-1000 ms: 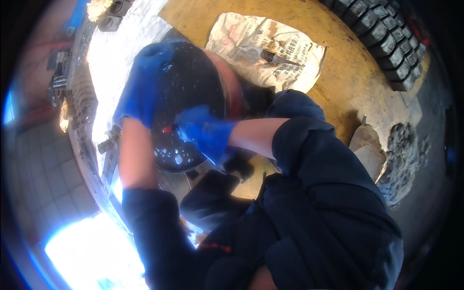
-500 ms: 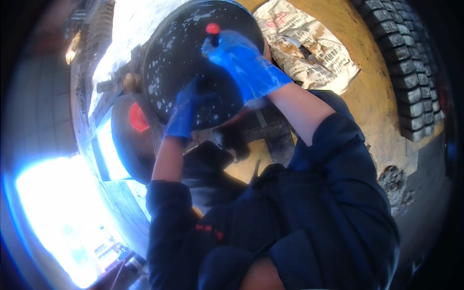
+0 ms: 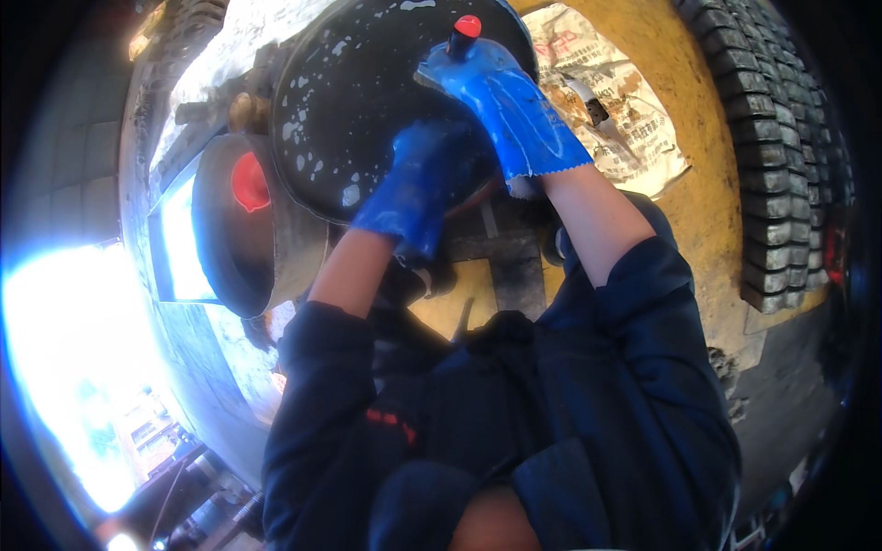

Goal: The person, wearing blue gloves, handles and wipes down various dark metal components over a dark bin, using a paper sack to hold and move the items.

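In front of me is a large round black basin (image 3: 278,147) holding dark liquid with whitish foam patches on it. My right hand (image 3: 496,96), in a long blue rubber glove, is closed around a dark handle with a red end (image 3: 468,26). The handle's end sticks up out of the fist, and whatever is below it is hidden. My left hand (image 3: 418,179), in a matching blue glove, is over the near part of the basin, close below the right hand. Its fingers are blurred and dark, so their grip does not show.
Left of the basin stands a round container (image 3: 216,248) with a red object (image 3: 250,182) at it. A crumpled printed paper sack (image 3: 634,119) lies on the yellow surface at right, with a dark-handled tool (image 3: 595,108) on it. Stacked black treaded blocks (image 3: 776,156) stand far right.
My right hand has moved right with the red-ended handle. The left hand has also shifted right, closer to the right hand. The whole view has turned slightly.
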`<move>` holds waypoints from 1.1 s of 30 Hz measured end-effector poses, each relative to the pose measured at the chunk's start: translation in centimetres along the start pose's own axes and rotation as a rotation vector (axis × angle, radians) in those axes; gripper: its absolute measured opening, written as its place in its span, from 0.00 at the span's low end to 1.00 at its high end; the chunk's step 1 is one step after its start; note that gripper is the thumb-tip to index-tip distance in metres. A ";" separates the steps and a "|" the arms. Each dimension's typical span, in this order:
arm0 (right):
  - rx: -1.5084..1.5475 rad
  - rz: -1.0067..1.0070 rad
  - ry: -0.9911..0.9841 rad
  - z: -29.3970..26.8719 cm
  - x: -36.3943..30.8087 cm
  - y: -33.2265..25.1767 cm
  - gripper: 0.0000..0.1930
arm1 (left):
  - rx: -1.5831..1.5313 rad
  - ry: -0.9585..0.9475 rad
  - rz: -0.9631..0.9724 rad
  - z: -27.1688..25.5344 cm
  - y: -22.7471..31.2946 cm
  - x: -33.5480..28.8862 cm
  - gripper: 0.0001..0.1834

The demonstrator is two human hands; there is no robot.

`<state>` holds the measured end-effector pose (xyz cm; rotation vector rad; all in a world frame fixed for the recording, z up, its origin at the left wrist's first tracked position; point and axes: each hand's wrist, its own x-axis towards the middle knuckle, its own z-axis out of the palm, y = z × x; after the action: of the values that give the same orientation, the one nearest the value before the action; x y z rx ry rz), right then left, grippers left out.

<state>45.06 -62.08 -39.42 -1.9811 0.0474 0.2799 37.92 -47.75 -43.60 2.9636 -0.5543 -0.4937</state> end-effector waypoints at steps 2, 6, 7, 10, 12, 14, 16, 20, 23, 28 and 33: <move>0.016 -0.012 0.008 0.4 0.3 0.4 0.21 | -0.021 -0.062 -0.038 -1.7 0.4 0.0 0.20; -0.024 -0.039 -0.003 1.1 1.2 1.5 0.20 | -0.035 -0.122 -0.052 -1.0 0.9 -0.3 0.19; -0.033 -0.048 -0.003 1.0 1.4 1.6 0.20 | -0.037 -0.094 -0.035 -0.7 1.0 -0.3 0.19; -0.096 -0.018 -0.048 0.9 1.2 1.0 0.20 | -0.039 -0.038 0.009 -0.4 1.8 0.2 0.18; -0.103 -0.031 -0.006 1.2 0.8 1.3 0.20 | -0.047 -0.038 0.028 -0.7 2.5 1.5 0.18; -0.037 -0.118 0.000 0.9 0.6 1.9 0.21 | -0.078 -0.031 0.046 -1.0 3.3 2.8 0.18; -0.028 -0.080 -0.032 0.1 -0.3 1.0 0.21 | -0.116 -0.029 0.051 -1.3 3.6 3.3 0.18; 0.015 -0.068 -0.078 -0.9 -0.9 0.2 0.20 | -0.302 0.042 0.090 -0.1 3.3 1.4 0.18; 0.024 -0.024 -0.074 -1.0 -0.8 -0.2 0.20 | -0.588 0.160 0.178 1.1 2.4 -1.6 0.17; -0.041 -0.030 -0.118 -0.8 -0.8 0.4 0.20 | -0.646 0.110 -0.074 -0.7 0.2 -2.9 0.18; -0.113 0.029 -0.126 1.4 -0.5 1.8 0.21 | -0.377 -0.006 -0.579 0.0 -9.4 -4.1 0.23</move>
<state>44.04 -61.59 -41.47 -2.0721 -0.0204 0.4339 37.51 -37.47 -43.70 2.7083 0.3812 -0.5685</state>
